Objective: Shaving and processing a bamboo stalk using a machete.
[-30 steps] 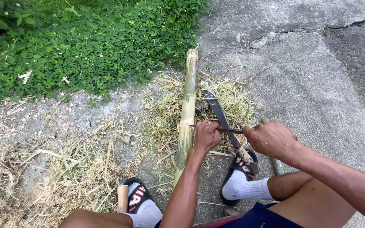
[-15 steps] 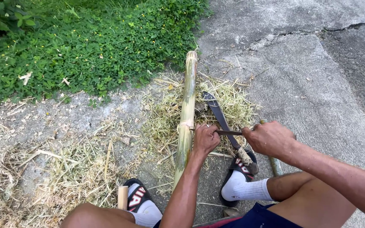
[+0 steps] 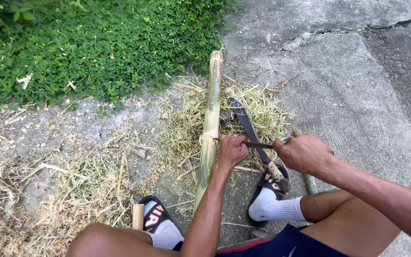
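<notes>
A long green-yellow bamboo pole (image 3: 211, 119) lies on the ground between my legs, pointing away from me. My left hand (image 3: 231, 150) is closed right beside the pole, gripping one end of a thin dark blade (image 3: 259, 144). My right hand (image 3: 303, 152) is closed on the other end of the same blade, which runs level between the two hands. Under the blade a machete (image 3: 243, 119) lies on the shavings, its wrapped handle (image 3: 275, 171) next to my right foot.
Dry bamboo shavings (image 3: 181, 128) cover the ground around the pole and to the left. Low green plants (image 3: 96, 47) fill the upper left. Cracked concrete (image 3: 357, 85) lies to the right. My feet in socks and sandals (image 3: 155, 219) flank the pole's near end.
Both hands have shifted only slightly by the pole, still holding the thin blade. The bamboo and the machete lie where they were.
</notes>
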